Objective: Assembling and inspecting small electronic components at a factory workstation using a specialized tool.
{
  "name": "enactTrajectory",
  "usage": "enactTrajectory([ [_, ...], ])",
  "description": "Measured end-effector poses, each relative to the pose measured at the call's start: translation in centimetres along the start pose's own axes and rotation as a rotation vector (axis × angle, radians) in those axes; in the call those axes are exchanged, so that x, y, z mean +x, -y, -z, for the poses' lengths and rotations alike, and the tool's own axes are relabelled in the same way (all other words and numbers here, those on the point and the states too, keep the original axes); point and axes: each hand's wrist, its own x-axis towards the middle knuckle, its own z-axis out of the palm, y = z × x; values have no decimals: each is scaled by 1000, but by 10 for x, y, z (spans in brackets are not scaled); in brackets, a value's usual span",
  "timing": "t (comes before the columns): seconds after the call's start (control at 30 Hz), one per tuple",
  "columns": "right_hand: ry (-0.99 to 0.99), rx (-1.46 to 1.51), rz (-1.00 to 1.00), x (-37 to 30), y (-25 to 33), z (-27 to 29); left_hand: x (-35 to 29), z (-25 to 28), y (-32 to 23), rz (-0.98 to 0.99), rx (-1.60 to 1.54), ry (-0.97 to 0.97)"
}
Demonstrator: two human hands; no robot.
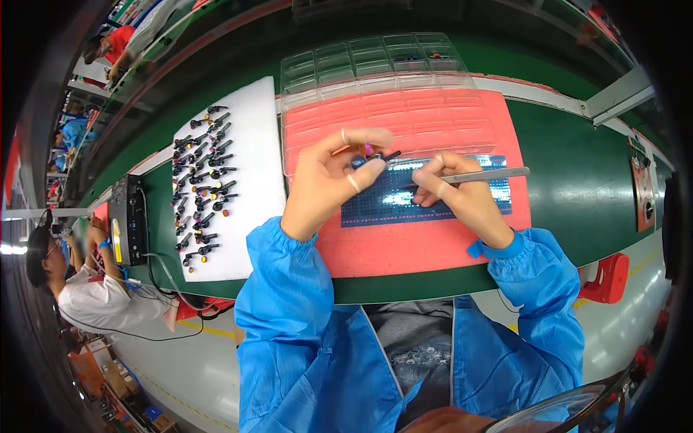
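and here the left hand (325, 175) pinches the dark part (374, 157) over the blue sheet (426, 214), a piece likely light, stiff and delicate, best gripped gently by its stem, while right thumb and fingers (446, 189) pinch the tweezers (484, 175).

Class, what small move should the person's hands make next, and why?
Perhaps touch the tweezers to the dotted blue sheet, since the right hand holds them over it while the left hand grips a small dark part.
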Motion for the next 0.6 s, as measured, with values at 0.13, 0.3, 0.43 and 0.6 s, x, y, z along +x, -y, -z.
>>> enactTrajectory([
  [0.13,-15,-65,-86,-2,3,0,-6,2,7,-61,-60,-7],
  [0.3,-5,-102,-76,0,5,-1,-8,0,9,15,-167,-137],
  [0.43,-1,-116,-75,0,5,-2,-8,-8,3,89,-192,-146],
  [0.6,8,-148,-82,0,6,-3,-10,-8,2,119,-123,-109],
])
